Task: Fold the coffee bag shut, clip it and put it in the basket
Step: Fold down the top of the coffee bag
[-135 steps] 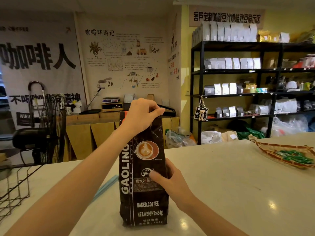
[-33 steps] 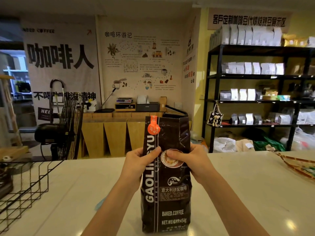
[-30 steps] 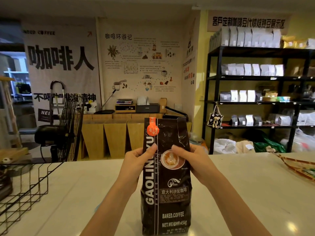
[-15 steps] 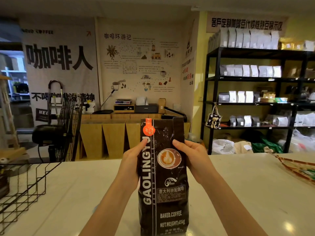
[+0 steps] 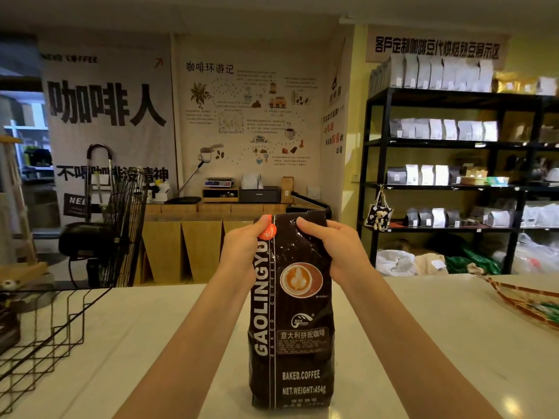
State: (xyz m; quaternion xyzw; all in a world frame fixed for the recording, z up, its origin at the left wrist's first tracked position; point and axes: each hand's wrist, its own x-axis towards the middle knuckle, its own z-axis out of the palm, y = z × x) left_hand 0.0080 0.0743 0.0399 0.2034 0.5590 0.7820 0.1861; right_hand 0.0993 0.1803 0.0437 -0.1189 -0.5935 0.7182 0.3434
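Nearest the camera, on the pale countertop, a tall black coffee bag is standing upright, its white "GAOLINGYU" lettering running up the left edge and a latte picture sitting on the upper front. Two bare forearms are reaching in from the bottom edge, one on each side of the bag. The left hand is gripping the bag's upper left corner, its thumb pressing on an orange round sticker while the other fingers are wrapping behind. The right hand is pinching the upper right corner, thumb lying on the front and fingers curling around the side. The bag's top edge is standing straight up, unfolded, above both thumbs.

At the near left edge, a black wire basket is resting on the counter, well apart from the bag. At the right edge, a woven tray is holding something green, too cropped to name.

Farther back on the left, a black floor fan is standing behind the counter. On the far right, black metal shelving is carrying rows of white and grey pouches.
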